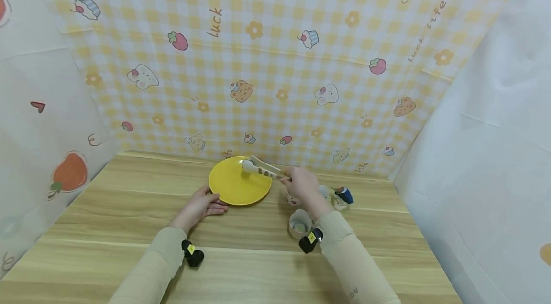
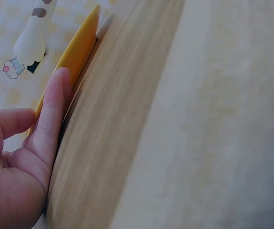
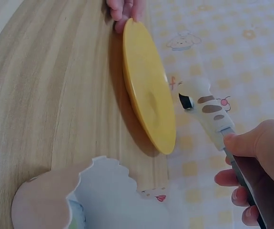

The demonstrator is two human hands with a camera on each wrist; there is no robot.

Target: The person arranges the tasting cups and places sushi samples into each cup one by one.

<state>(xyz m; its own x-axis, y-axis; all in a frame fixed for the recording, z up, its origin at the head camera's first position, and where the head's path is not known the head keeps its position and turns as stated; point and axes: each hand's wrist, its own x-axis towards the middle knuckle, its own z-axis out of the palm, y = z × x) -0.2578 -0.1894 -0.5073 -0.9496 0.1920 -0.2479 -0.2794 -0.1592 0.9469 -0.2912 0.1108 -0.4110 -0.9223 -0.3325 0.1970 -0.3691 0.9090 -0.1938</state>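
Observation:
My left hand (image 1: 202, 207) pinches the near-left rim of a round yellow plate (image 1: 234, 188). In the left wrist view its thumb is at the rim and the fingers (image 2: 51, 124) lie along the underside. My right hand (image 1: 303, 184) grips dark-handled tongs (image 3: 212, 109) with white, brown-patched paw-like ends. Those ends hover over the plate's far right part. A small black patch (image 3: 185, 101) shows at their tip; whether it belongs to something held there, I cannot tell.
A pale cup with a wavy rim (image 1: 300, 224) stands under my right forearm. Beyond it, partly hidden by that arm, are other small cups (image 1: 340, 203) and a dark blue item (image 1: 346, 194). A patterned yellow-check cloth (image 1: 275, 70) hangs behind the wooden table (image 1: 241, 266).

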